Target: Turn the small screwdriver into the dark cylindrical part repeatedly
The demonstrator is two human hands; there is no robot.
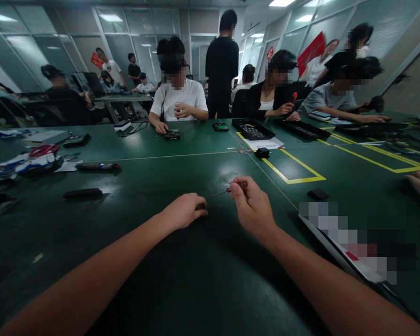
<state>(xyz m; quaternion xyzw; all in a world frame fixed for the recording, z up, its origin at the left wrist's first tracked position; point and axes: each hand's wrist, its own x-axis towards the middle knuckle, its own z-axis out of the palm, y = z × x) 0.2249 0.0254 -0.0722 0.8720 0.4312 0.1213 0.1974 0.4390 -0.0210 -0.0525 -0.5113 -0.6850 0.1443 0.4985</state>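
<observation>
In my right hand (254, 205) is a screwdriver (229, 190) with a red-brown handle, its thin shaft pointing left. The fingers are closed round the handle. My left hand (186, 211) is curled, thumb and fingers together, over a small dark object (200, 206) that it mostly hides. The screwdriver's tip hangs just to the right of the left hand, apart from it. Both hands are low over the green table (182, 280).
A black tray (254, 129) and a small black box (262, 152) stand near yellow tape lines. A black block (318, 194) lies to the right, a dark cylindrical tool (98, 166) to the left. Across the table a person (178, 100) handles a dark device (172, 134).
</observation>
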